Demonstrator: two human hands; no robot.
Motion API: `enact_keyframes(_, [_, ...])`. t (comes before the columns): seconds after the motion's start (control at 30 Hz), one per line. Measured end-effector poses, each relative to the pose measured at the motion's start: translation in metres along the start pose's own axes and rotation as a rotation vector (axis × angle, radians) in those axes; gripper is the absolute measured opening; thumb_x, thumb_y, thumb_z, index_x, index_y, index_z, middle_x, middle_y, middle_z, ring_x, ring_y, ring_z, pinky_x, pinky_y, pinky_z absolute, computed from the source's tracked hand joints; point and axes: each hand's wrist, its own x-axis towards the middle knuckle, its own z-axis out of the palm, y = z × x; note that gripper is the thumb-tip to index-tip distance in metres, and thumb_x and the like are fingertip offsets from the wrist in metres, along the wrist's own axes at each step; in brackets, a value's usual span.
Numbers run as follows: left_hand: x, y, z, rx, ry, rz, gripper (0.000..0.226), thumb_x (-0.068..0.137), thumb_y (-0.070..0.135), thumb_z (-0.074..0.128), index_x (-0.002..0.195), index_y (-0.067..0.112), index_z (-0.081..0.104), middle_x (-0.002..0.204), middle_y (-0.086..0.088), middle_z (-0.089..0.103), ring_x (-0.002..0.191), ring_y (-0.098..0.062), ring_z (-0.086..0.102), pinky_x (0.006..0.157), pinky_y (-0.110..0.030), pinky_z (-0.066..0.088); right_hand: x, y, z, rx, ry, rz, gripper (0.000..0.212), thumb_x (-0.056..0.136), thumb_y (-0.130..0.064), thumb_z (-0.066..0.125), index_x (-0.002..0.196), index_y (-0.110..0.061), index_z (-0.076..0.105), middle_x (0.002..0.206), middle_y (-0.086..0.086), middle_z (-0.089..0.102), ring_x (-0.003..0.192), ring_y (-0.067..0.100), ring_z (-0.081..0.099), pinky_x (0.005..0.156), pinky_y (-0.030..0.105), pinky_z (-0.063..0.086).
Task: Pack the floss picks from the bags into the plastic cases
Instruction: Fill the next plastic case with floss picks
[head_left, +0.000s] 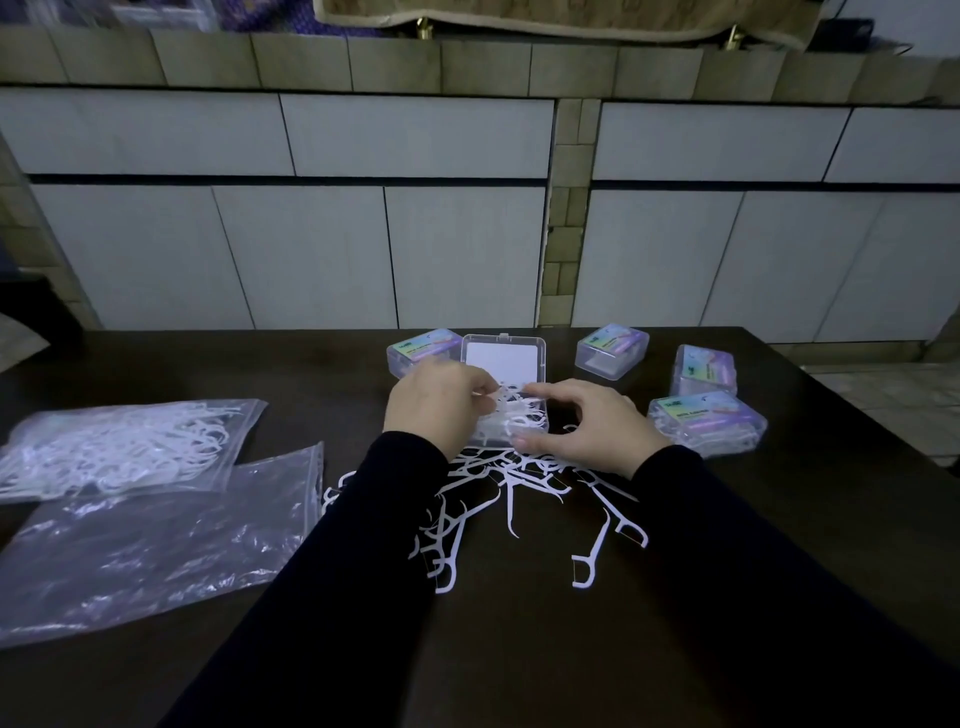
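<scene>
An open clear plastic case (501, 358) stands mid-table, lid raised at the back, with white floss picks (511, 415) heaped in its tray. My left hand (434, 402) hovers over the tray's left side and pinches a floss pick at its fingertips. My right hand (582, 423) rests at the tray's right edge, fingers curled loosely, thumb at the front corner; whether it holds a pick is unclear. Loose floss picks (498, 499) lie scattered on the dark table between my forearms. A full zip bag of picks (119, 447) lies far left, above an emptied bag (156, 540).
Closed labelled cases stand around: one (415, 351) behind my left hand, one (613, 351) at the back right, two more (704, 371) (706, 423) right of my right hand. The table's right edge (852, 415) runs diagonally. A tiled wall rises behind the table.
</scene>
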Motion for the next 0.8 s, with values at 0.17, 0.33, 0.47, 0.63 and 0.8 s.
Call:
enact_keyframes(0.17, [-0.003,0.003,0.001,0.019,0.029,0.067,0.024,0.089,0.035,0.063,0.11,0.026,0.071,0.107,0.001,0.069,0.103,-0.018,0.057,0.072,-0.027,0.04,-0.003,0.001,0.001,0.045,-0.03,-0.026,0.076,0.073,-0.065,0.068,0.14,-0.043,0.041,0.141,-0.013,0.045,0.129,0.011,0.042,0.11,0.05,0.031])
enact_keyframes(0.33, [-0.003,-0.015,-0.014,-0.167,-0.006,-0.064,0.029,0.084,0.034,0.07,0.112,0.025,0.068,0.102,0.007,0.068,0.098,-0.012,0.059,0.083,-0.027,0.044,0.001,0.001,0.002,0.035,-0.034,0.048,0.096,0.067,-0.071,0.069,0.148,-0.038,0.029,0.15,-0.007,0.04,0.136,0.019,0.037,0.112,0.052,0.03])
enact_keyframes(0.47, [-0.005,-0.024,-0.019,-0.224,-0.094,-0.11,0.014,0.085,0.03,0.07,0.099,0.028,0.07,0.089,0.012,0.067,0.092,-0.009,0.058,0.079,-0.023,0.041,0.002,0.003,0.004,0.044,-0.047,0.046,0.098,0.064,-0.074,0.068,0.147,-0.039,0.031,0.15,-0.006,0.04,0.135,0.018,0.038,0.111,0.051,0.032])
enact_keyframes(0.63, [-0.005,-0.015,-0.015,-0.124,-0.118,-0.077,0.01,0.089,0.026,0.064,0.095,0.024,0.072,0.093,0.006,0.069,0.087,-0.01,0.058,0.074,-0.023,0.044,0.004,0.007,0.006,0.071,-0.046,0.065,0.107,0.05,-0.085,0.062,0.144,-0.043,0.034,0.148,-0.008,0.042,0.134,0.02,0.038,0.109,0.05,0.034])
enact_keyframes(0.8, [-0.004,-0.022,-0.024,-0.104,0.005,-0.163,0.008,0.09,0.026,0.062,0.092,0.026,0.07,0.089,0.006,0.065,0.086,-0.016,0.057,0.075,-0.026,0.043,0.004,0.008,0.005,0.058,-0.047,0.061,0.105,0.053,-0.083,0.064,0.145,-0.042,0.034,0.149,-0.007,0.042,0.135,0.022,0.037,0.11,0.051,0.033])
